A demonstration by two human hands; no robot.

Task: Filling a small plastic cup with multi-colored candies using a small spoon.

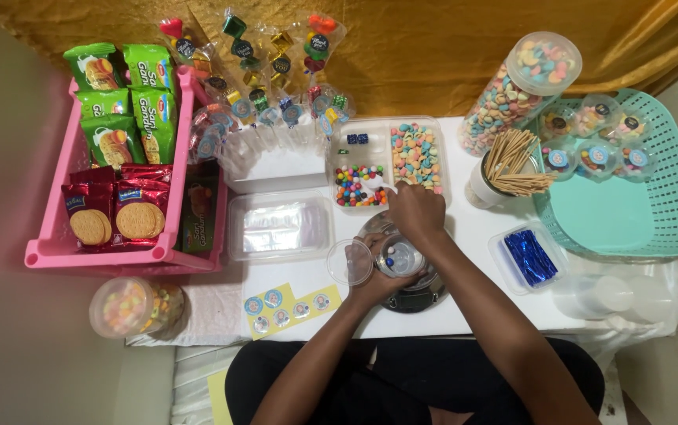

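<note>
Left hand [377, 277] grips the cup [399, 257] steady on the scale [416, 295]; right hand [416, 211] pinches a spoon [378, 186] at twelve o'clock, by the candy tray [387, 126].

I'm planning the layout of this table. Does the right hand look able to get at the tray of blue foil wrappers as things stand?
Probably yes: the right hand is over the divided candy tray, and only bare table lies between it and the blue foil wrappers.
</note>
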